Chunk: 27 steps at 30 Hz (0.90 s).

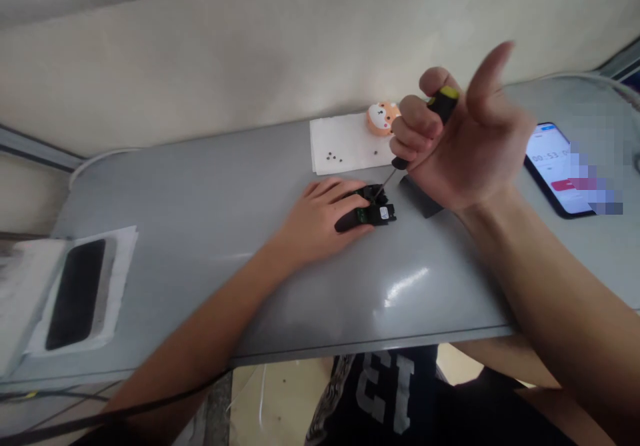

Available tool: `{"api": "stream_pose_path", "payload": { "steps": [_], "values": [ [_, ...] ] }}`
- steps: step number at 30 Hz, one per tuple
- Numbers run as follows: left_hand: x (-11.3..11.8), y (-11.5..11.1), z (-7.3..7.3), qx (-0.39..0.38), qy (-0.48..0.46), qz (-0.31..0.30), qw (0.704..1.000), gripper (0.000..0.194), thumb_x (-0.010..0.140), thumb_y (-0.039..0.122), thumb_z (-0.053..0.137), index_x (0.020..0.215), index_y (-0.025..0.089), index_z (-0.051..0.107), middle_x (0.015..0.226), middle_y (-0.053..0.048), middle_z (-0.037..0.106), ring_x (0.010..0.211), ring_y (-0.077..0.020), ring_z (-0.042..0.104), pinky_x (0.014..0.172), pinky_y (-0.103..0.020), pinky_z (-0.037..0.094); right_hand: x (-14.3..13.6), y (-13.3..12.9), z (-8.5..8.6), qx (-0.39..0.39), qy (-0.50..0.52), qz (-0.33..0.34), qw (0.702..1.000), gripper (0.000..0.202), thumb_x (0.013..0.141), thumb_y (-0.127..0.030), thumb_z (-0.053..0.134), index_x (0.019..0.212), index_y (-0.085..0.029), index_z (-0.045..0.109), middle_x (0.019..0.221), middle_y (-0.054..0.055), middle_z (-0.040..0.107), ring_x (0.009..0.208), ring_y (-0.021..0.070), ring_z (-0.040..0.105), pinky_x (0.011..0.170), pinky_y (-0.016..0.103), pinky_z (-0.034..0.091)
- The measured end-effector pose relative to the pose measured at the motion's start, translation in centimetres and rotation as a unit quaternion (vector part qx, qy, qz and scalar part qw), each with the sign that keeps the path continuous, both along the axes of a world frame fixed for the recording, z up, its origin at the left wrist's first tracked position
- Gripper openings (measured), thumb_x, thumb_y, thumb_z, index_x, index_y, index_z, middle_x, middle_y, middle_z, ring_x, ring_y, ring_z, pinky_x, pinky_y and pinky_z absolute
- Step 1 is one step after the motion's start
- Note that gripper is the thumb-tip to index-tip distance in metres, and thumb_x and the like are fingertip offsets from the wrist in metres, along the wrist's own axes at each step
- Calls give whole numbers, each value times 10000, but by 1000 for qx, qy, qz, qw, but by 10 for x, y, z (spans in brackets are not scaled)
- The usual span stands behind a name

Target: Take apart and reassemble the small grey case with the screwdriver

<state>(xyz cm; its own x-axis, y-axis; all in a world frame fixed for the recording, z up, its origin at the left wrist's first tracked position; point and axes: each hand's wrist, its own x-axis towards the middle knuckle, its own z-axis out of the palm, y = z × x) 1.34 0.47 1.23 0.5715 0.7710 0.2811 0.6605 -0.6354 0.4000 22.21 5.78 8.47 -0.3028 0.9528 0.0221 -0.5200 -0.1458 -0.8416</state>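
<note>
A small black device (384, 213) with a white label and some green circuit parts lies on the grey table. Over its left part rests my left hand (325, 223), its fingers curved round the casing and pressing it down. My right hand (455, 133) is raised above and to the right, palm turned up, fingers wrapped round a black and yellow screwdriver (445, 103), thumb stretched away from it. The thin shaft slants down left and its tip reaches into the device beside my left fingertips; the exact contact point is too small to tell.
Several tiny dark screws (334, 157) lie on white paper (350, 143) behind the device, near an orange and white animal-faced object (383, 119). A dark flat piece (423, 196) sits under my right hand. A lit phone (557, 173) is at right, a dark slab (76, 293) at left.
</note>
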Motion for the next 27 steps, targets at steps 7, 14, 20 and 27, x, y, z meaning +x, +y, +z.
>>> {"api": "stream_pose_path", "payload": {
  "steps": [7,14,20,27],
  "values": [
    [3,-3,-3,9,-6,13,1000,259,980,456,701,1134,251,733,1402,-40,691,1292,-241,615,1113,-417,451,7,7,-9,2,14,36,999,330,1024,-433,604,775,-216,622,827,13,544,781,141,570,697,309,504],
    [4,-4,-4,14,-3,26,1000,271,977,463,702,1140,250,738,1394,-45,697,1272,-242,630,1094,-416,470,-7,1,-7,16,8,9,1000,473,971,-698,539,790,-263,578,617,-23,332,531,141,343,501,311,375],
    [3,-3,-3,5,-6,17,1000,261,989,451,688,1150,252,743,1403,-50,692,1295,-249,620,1109,-433,467,3,3,-8,30,21,12,999,325,996,-460,649,763,-261,541,705,-2,435,637,151,464,597,301,433],
    [-1,-3,-2,19,-5,6,1000,272,997,433,678,1186,245,730,1402,-52,686,1302,-245,612,1116,-435,480,2,9,-16,30,26,6,999,304,967,-561,634,862,-278,602,693,-19,363,602,157,406,581,324,434]
  ]
}}
